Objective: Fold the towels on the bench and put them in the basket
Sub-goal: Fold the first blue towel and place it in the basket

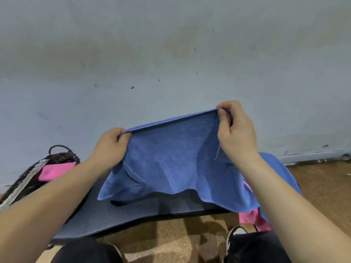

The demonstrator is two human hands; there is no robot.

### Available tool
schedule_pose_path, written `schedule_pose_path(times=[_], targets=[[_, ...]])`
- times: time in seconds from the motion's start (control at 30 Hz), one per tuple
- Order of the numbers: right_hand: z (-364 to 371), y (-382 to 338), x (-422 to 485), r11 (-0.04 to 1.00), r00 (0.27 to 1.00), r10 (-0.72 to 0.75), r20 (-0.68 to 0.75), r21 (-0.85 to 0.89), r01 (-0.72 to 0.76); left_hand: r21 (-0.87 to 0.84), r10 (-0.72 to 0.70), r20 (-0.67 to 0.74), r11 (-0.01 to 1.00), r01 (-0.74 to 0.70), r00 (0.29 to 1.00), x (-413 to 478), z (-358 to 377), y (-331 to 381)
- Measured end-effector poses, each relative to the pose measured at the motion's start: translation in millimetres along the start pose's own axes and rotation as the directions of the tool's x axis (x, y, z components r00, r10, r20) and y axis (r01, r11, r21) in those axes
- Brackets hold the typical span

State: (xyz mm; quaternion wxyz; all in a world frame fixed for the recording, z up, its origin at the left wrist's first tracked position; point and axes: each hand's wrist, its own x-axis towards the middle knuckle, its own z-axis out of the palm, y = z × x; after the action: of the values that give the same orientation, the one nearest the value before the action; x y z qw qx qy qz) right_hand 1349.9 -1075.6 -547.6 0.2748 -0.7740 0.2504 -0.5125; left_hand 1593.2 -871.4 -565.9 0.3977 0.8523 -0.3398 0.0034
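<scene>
A blue towel (171,160) hangs in the air above the dark ribbed bench (117,215). My left hand (112,147) pinches its upper left corner and my right hand (235,130) pinches its upper right corner, so the top edge is stretched between them. The towel's lower edge sags close to the bench. At the left stands a dark wicker basket (24,179) with a folded pink towel (55,170) inside. On the right end of the bench lie another blue towel (279,168) and a pink towel (252,219), partly hidden behind my right forearm.
A pale grey wall (171,54) rises directly behind the bench. Brown patterned floor (319,186) shows on the right and below the bench. My knees and one shoe (235,232) are at the bottom edge.
</scene>
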Motion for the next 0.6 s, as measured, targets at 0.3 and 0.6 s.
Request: schedule_pose_path(times=[0.3, 0.6], targets=[[42, 34, -4, 0.882, 0.876, 0.285, 0.389, -0.464, -0.081, 0.097, -0.151, 0.512, 0.988, 0.117, 0.846, 11, -41, -58], [154, 161, -12, 0.677, 0.632, 0.525, 0.571, -0.729, 0.096, 0.541, -0.303, 0.625, 0.832, -0.12, 0.719, 55, 54, -142]])
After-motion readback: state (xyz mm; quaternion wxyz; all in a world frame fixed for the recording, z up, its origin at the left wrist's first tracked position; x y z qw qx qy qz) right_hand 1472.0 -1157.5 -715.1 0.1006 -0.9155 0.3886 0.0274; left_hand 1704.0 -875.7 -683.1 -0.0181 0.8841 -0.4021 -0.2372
